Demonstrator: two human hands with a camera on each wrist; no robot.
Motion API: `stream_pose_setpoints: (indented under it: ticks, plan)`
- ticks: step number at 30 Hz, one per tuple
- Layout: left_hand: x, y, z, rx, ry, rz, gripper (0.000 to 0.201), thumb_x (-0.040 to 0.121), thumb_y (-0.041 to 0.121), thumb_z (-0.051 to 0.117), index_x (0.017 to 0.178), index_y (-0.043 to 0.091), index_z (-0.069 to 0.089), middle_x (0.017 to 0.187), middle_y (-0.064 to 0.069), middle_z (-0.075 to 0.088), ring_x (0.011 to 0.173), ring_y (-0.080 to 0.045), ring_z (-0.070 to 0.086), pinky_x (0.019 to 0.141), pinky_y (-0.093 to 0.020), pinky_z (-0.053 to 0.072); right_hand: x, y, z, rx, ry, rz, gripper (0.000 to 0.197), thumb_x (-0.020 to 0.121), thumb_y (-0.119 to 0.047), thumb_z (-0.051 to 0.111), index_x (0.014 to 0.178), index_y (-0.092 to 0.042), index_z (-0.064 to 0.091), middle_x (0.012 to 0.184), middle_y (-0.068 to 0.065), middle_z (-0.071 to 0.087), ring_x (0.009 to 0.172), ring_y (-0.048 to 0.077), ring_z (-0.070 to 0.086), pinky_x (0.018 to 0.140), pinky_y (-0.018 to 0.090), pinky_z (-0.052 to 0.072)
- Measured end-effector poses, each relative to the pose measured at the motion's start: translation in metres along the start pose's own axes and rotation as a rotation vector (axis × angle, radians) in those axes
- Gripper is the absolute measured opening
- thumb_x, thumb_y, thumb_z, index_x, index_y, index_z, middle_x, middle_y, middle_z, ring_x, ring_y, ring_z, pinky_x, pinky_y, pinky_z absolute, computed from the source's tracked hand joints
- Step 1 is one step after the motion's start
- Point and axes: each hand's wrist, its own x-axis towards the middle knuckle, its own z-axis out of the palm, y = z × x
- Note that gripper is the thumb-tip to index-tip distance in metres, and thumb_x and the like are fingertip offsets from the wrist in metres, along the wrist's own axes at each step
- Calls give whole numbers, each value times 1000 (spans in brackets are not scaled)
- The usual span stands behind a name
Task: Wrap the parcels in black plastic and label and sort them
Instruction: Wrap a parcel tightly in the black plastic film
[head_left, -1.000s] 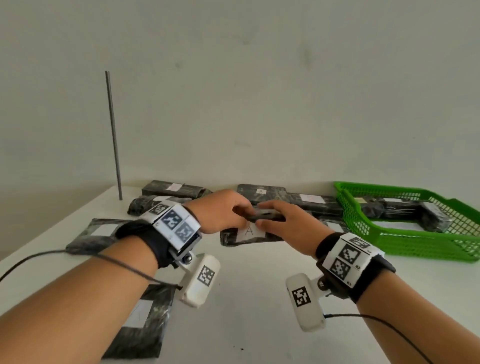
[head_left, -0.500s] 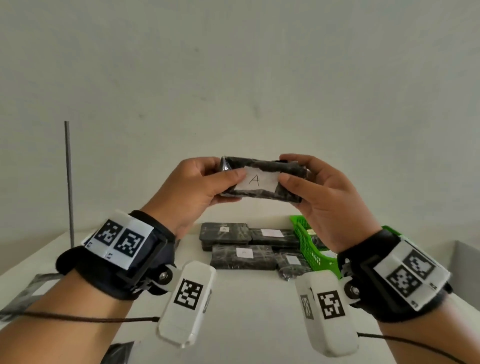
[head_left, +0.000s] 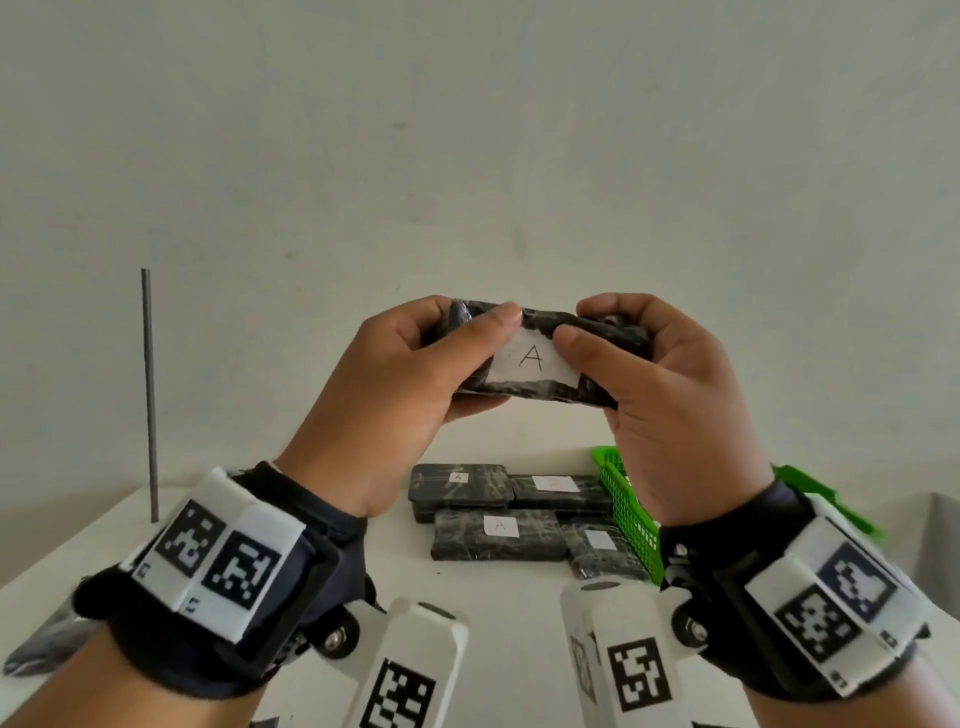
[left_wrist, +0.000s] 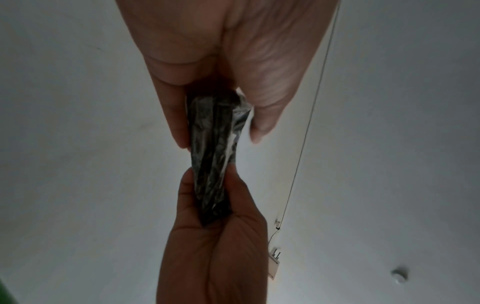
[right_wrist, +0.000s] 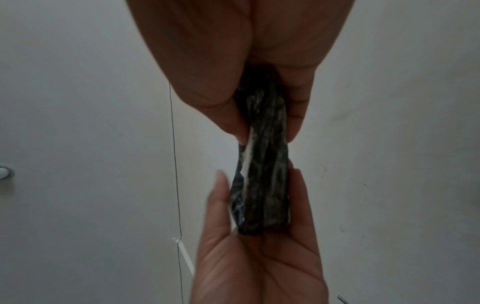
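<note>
While raised above the counter (head_left: 498, 618):
Parcel (head_left: 540, 387): black-wrapped, label reads A
Left grip (head_left: 400, 389): clasping parcel's left end
Right grip (head_left: 670, 410): clasping its right end

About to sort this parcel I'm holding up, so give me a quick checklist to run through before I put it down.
1. Held at both ends: left hand and right hand grip the parcel: ok.
2. Label attached, reads A: ok.
3. Black wrap fully closed: back is hidden: cannot tell.
4. Other A parcels located: two on the table, one nearer, one behind: ok.
5. Green basket contents' letter: hidden by the right hand: cannot tell.
</note>
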Motion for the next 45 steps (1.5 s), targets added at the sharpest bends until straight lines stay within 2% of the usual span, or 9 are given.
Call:
stream_pose_setpoints:
  ticks: [11, 14, 19, 23, 28, 32, 39, 42, 45]
  plan:
    - [-8, -5, 4, 96, 59, 72, 2, 93, 16, 72, 91, 16, 74, 89, -5, 78, 89, -19, 78, 75, -29, 62, -9, -6, 8, -57, 12, 27, 29, 80, -12, 86, 100, -15, 65, 84, 5, 73, 79, 23, 72, 75, 36, 61]
    - [-11, -2, 5, 84, 28, 80, 15, 88, 29, 73, 94, 16, 76, 92, -7, 78, 91, -18, 77, 77, -28, 62, -13, -8, 5, -76, 6, -9, 30, 82, -6, 87, 100, -16, 65, 85, 6, 74, 80, 25, 74, 76, 37, 61]
    - [-15, -4, 5, 28, 36, 85, 12, 98, 18, 64, 97, 14, 76, 92, -6, 77, 91, -18, 76, 77, -29, 62, -17, -15, 0, -29, -39, -15, 21, 85, -13, 75, 104, -14, 68, 85, 4, 71, 82, 22, 70, 81, 39, 60]
    - [-17, -3, 3, -50, -16, 20, 34, 83, 41, 68, 97, 12, 78, 102, -15, 78, 97, -22, 76, 82, -32, 62, -18, -16, -7, -98, -29, -35, 19, 87, -19, 63, 104, -20, 73, 90, 4, 72, 87, 22, 69, 86, 41, 60]
    - [-19, -8, 4, -110, 4, -36, 26, 80, 34, 68, 94, 15, 80, 98, -10, 80, 91, -17, 77, 76, -29, 63, -19, -19, -16, 152, -103, 92, 33, 89, -13, 60, 118, -4, 71, 105, 16, 78, 99, 24, 74, 87, 31, 62]
    - [-21, -7, 1, -169, -33, -115, 35, 79, 36, 68, 99, 9, 79, 103, -14, 80, 93, -21, 77, 78, -31, 64, -24, -15, -20, 72, -68, 67, 22, 104, -2, 54, 117, -5, 72, 108, 16, 79, 97, 21, 75, 84, 28, 61]
    - [-26, -9, 3, -111, 32, -81, 23, 76, 29, 75, 88, 10, 80, 90, -8, 79, 82, -17, 76, 74, -31, 65, -29, -13, -18, -5, -77, 75, 27, 89, -19, 76, 114, -13, 75, 96, 8, 79, 90, 17, 74, 84, 29, 60]
    - [-27, -7, 3, -61, -19, -91, 34, 72, 38, 79, 84, 6, 78, 86, -7, 75, 85, -20, 75, 79, -33, 65, -28, -5, -19, -83, -9, 21, 20, 87, -20, 69, 104, -19, 79, 100, 17, 79, 95, 28, 74, 93, 45, 60]
    - [-30, -8, 5, -26, -32, -85, 35, 72, 26, 79, 102, 6, 76, 100, -9, 80, 94, -23, 78, 81, -31, 64, -31, -4, -15, -28, -21, 93, 28, 82, -22, 75, 109, -15, 75, 103, 16, 79, 99, 31, 76, 94, 45, 59]
